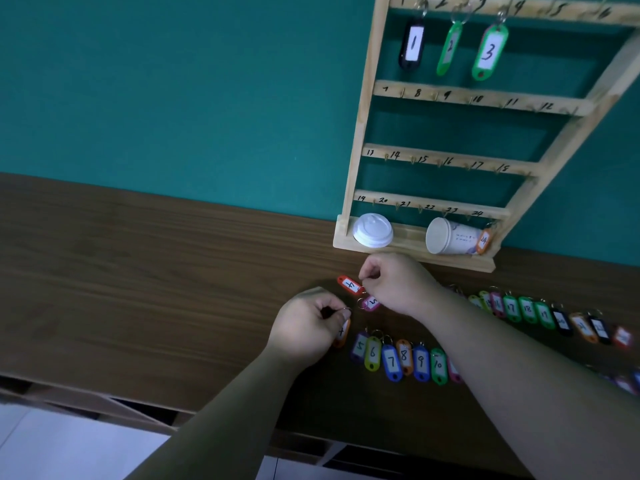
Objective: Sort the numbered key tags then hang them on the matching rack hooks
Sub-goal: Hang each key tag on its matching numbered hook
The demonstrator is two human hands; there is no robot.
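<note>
The person's left hand [306, 327] is curling its grip around the metal ring of an orange tag [342, 336], whose white label is half hidden under the fingers, so its number is not readable. The right hand [394, 282] is closing its grip on the ring end of a red tag [349, 285] with a white label marked 4, lying flat on the table [138, 271]. A pink tag [373, 303] marked 5 is lying just beside it, between the two hands.

A near row [392, 362] of coloured plastic tags is lying side by side, reading 5 to 10, purple, green, blue, orange, blue, green. A far row [527, 309] is running off to the right, with green tags marked 17, 18 and 19 legible and others blurred.

The wooden rack [363, 112] is standing against a teal wall [173, 81], its bars numbered by hand. A black tag [412, 43] marked 1, a green tag marked 2 [449, 48] and a green tag marked 3 [489, 51] are hanging from the top bar. An orange tag marked 24 [484, 240] is hanging at the lowest bar's right end. A lidded cup [373, 230] and a paper cup [450, 239] on its side are sitting on the rack's base.
</note>
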